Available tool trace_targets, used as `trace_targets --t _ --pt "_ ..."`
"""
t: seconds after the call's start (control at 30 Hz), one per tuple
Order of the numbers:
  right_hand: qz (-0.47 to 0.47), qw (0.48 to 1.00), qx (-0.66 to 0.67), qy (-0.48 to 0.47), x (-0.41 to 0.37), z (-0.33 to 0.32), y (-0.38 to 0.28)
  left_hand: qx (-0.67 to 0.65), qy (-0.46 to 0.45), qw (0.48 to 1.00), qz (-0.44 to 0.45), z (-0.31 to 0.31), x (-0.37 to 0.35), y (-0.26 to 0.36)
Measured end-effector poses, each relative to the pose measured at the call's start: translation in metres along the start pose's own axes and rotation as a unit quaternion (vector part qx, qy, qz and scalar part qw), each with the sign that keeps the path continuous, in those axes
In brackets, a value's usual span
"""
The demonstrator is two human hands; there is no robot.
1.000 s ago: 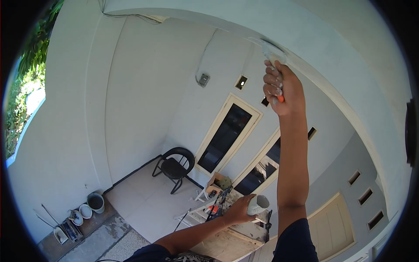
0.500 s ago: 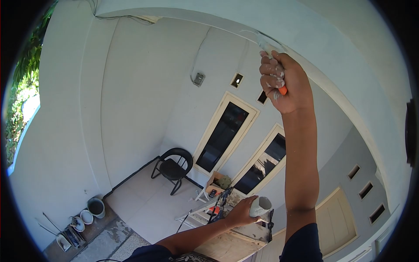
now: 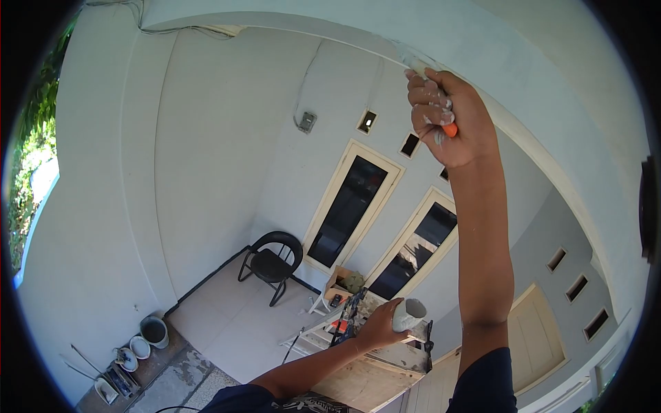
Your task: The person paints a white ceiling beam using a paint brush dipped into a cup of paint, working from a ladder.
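Note:
My right hand [image 3: 447,117], smeared with white paint, is raised and closed around a paintbrush whose orange handle end [image 3: 450,129] shows below the fingers. The brush head, mostly hidden by the fingers, is against the underside edge of the pale arched beam [image 3: 317,26]. A wet-looking grey-white patch [image 3: 407,54] lies on the beam there. Lower down, my left hand [image 3: 380,326] grips a whitish cup [image 3: 410,313] by its side, with its mouth tilted toward me. The cup is over a worn wooden board [image 3: 365,385].
A metal ladder [image 3: 313,339] stands by the board, near a cardboard box [image 3: 336,281]. A black chair [image 3: 273,265] is on the tiled floor. Buckets [image 3: 153,332] and tools line the left wall. Framed windows [image 3: 348,210] and a cream door [image 3: 533,337] are behind.
My right hand has moved slightly up, bringing the brush along the beam's edge. My left hand and the cup have risen a little in view. The whole view has shifted slightly.

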State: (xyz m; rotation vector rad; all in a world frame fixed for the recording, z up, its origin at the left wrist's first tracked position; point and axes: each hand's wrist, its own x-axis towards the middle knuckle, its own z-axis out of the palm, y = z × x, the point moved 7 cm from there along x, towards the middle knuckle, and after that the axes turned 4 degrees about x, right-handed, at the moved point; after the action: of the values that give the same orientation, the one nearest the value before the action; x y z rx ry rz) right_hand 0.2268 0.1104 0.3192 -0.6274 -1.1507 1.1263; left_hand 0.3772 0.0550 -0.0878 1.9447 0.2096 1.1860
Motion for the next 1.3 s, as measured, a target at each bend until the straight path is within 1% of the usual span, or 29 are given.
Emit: trace_targets --t 0.07,0.1,0.17,0.2,0.27,0.3,0.37,0.4,0.47,0.5,0.57,0.67,0.7,0.73,0.8,0.83,0.87,0.93,0.97,1.0,1.03,1.13,1.17,1.2,1.27,1.3 --pt "-0.032 0.995 -0.091 -0.033 -0.016 -0.002 0.007 0.008 0.01 1.0 -0.001 -0.001 -0.004 0.003" --pt "-0.033 0.995 -0.092 -0.035 -0.024 -0.004 0.014 0.015 0.021 1.0 -0.001 -0.004 -0.003 0.005" --pt "-0.065 0.994 -0.09 0.008 -0.034 -0.011 0.022 0.021 0.018 1.0 0.011 0.0 -0.001 -0.002" --pt "-0.065 0.994 -0.09 0.007 -0.029 -0.011 0.022 0.027 0.013 0.999 0.02 0.001 0.0 0.0" --pt "0.006 0.998 -0.058 0.011 -0.012 -0.011 0.025 0.016 0.011 1.0 0.013 0.001 0.0 0.0" --pt "0.005 0.998 -0.056 0.013 -0.004 -0.008 0.018 0.004 0.009 1.0 0.007 0.0 -0.001 0.002" --pt "-0.005 0.999 -0.033 -0.018 0.006 0.003 0.004 0.009 0.005 1.0 -0.003 -0.002 0.0 0.006" --pt "-0.007 0.999 -0.031 -0.017 0.001 0.002 0.01 0.013 0.003 1.0 -0.012 -0.003 -0.001 0.006" --pt "-0.088 0.992 -0.091 -0.007 -0.016 -0.002 0.021 0.014 0.01 1.0 -0.002 -0.001 -0.003 0.004" --pt "-0.089 0.992 -0.092 -0.008 -0.018 -0.007 0.025 0.013 0.02 1.0 0.011 -0.002 -0.001 0.003" --pt "-0.05 0.995 -0.084 0.007 -0.016 -0.018 0.034 0.021 0.028 0.999 0.011 0.001 0.001 -0.001" --pt "-0.048 0.997 -0.055 -0.016 0.004 -0.01 0.014 0.027 0.029 0.999 0.004 0.0 -0.003 0.002" --pt "-0.007 1.0 -0.016 -0.026 0.007 -0.005 0.005 0.026 0.027 0.999 0.005 -0.002 -0.001 0.004" --pt "-0.008 0.999 -0.016 -0.027 0.006 -0.005 0.004 0.027 0.027 0.999 0.005 -0.004 0.002 0.005" --pt "-0.054 0.996 -0.064 -0.029 -0.008 -0.006 0.007 -0.002 -0.003 1.0 -0.017 -0.002 0.0 0.004" --pt "-0.091 0.991 -0.094 -0.003 -0.016 -0.012 0.016 -0.002 -0.005 1.0 -0.018 0.0 -0.002 0.002" --pt "-0.092 0.991 -0.094 -0.003 -0.019 -0.013 0.021 0.014 0.003 1.0 -0.009 0.001 -0.003 0.002" --pt "-0.055 0.995 -0.079 0.017 -0.019 -0.018 0.028 0.035 0.011 0.999 0.002 -0.003 0.003 0.005" --pt "-0.055 0.995 -0.074 0.021 -0.013 -0.016 0.021 0.037 0.016 0.999 0.005 -0.004 0.002 0.006" --pt "-0.028 0.998 -0.054 -0.004 -0.003 -0.007 0.01 0.036 0.02 0.999 0.006 -0.004 -0.001 0.008" --pt "0.0 0.999 -0.034 -0.031 0.002 0.0 0.004 0.012 0.002 1.0 -0.011 -0.003 0.0 0.007" --pt "-0.006 1.0 -0.014 -0.016 -0.003 0.001 0.003 0.017 0.004 1.0 -0.002 -0.004 0.001 0.01" --pt "-0.048 0.997 -0.055 -0.038 -0.005 -0.007 0.01 0.017 0.001 1.0 -0.004 -0.004 -0.002 0.01" --pt "-0.048 0.997 -0.055 -0.037 -0.008 -0.014 0.017 0.011 -0.002 1.0 -0.003 -0.003 -0.002 0.008" --pt "0.002 1.0 0.008 -0.015 -0.01 -0.023 0.028 0.007 -0.002 1.0 0.003 -0.003 0.003 0.008" --pt "0.025 0.999 0.023 -0.027 -0.009 -0.02 0.025 0.023 0.011 1.0 0.01 -0.002 0.002 0.007"
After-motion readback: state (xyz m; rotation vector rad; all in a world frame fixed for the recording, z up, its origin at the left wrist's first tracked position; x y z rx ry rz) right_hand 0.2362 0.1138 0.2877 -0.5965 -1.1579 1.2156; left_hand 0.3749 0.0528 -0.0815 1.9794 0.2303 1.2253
